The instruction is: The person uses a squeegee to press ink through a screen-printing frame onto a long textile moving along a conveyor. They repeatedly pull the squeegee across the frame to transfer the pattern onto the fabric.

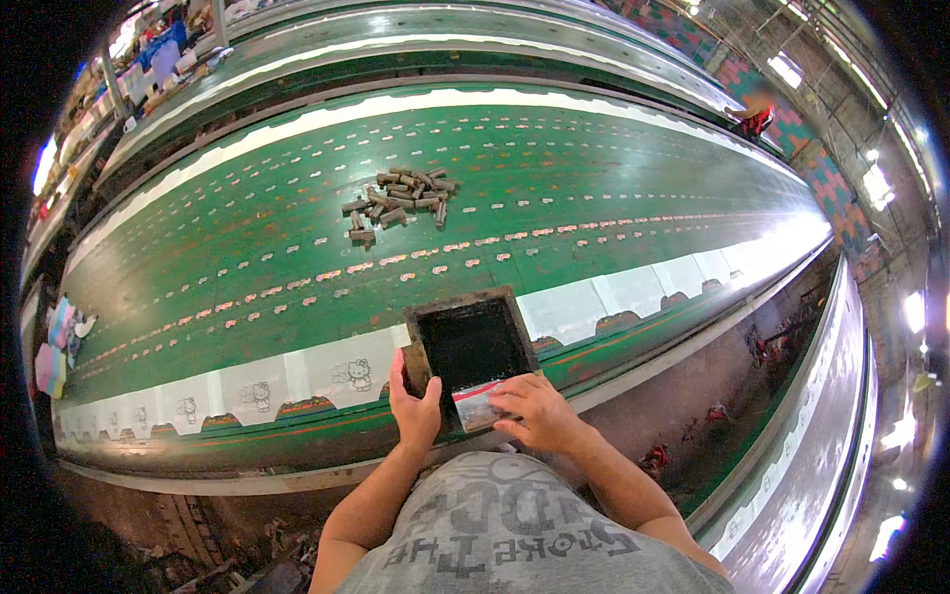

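A dark-framed printing screen (473,342) with a black middle lies tilted over the near edge of the long green table, on the strip of white pieces. My left hand (416,406) grips its left side, thumb and fingers on either side of the frame's edge. At the screen's near end, the curled fingers of my right hand (537,411) hold a pale, flat piece with a red edge (477,404). Whether that piece is a squeegee or part of the frame, I cannot tell. White pieces with a printed cartoon figure (358,374) line the table to the left.
Several short brown blocks (398,198) are heaped mid-table on the green surface (247,228), among rows of small printed marks. Another long table (811,505) stands at the right. A person in red and black (757,119) is far off. Coloured goods (57,346) sit at the left end.
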`<state>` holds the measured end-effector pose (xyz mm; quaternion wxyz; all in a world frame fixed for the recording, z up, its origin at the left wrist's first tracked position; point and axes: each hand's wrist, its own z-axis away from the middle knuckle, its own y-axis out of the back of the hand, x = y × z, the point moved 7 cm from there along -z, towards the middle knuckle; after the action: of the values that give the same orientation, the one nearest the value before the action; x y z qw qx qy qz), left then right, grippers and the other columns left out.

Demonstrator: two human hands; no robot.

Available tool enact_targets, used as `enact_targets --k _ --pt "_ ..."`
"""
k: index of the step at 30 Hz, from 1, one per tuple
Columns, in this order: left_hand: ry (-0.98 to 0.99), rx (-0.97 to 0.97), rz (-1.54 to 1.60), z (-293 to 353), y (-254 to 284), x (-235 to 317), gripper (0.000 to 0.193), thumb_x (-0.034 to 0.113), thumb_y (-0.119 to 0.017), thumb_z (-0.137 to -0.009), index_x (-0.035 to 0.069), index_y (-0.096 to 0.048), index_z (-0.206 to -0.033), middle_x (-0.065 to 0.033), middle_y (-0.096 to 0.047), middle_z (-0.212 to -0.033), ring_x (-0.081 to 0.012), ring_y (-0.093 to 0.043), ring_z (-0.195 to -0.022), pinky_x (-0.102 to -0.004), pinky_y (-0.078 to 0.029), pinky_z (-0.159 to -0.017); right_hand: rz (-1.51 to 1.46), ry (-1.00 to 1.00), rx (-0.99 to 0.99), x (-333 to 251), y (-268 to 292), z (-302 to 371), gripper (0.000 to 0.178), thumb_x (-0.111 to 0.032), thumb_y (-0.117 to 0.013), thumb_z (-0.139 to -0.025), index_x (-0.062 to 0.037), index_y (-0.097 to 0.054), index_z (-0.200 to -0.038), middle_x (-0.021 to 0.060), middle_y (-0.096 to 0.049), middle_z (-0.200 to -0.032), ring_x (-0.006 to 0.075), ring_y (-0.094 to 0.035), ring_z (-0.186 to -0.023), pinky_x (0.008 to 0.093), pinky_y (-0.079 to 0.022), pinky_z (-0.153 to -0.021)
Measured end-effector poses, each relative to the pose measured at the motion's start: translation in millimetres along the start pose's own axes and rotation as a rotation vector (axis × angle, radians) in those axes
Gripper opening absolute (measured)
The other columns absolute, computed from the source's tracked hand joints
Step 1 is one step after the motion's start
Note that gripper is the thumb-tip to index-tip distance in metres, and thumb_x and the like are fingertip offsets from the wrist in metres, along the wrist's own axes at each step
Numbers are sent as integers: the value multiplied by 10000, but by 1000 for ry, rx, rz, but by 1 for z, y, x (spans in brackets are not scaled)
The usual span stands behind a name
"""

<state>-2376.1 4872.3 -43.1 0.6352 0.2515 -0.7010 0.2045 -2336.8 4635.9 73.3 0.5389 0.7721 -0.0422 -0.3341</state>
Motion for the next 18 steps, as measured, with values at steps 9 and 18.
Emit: enact_targets --k 9,18 --pt "-21 1 -134 1 -4 5 989 -4 -751 -831 -55 -350 -1734 -245 -533 -1650 -346 -522 -1547 -424 -380 -1316 -113 -332 367 60 14 23 350 -127 -843 -952 -66 -793 -1293 166 -755 -1351 403 -700 -1292 518 -559 -1128" --pt "-125 57 -144 8 -32 46 996 -92 -676 -772 -73 -380 -1723 -239 -506 -1695 -344 -483 -1599 -419 -338 -1347 -316 -332 402 100 18 54 365 -78 -848 -939 -63 -806 -1302 157 -790 -1347 376 -715 -1300 488 -560 -1145"
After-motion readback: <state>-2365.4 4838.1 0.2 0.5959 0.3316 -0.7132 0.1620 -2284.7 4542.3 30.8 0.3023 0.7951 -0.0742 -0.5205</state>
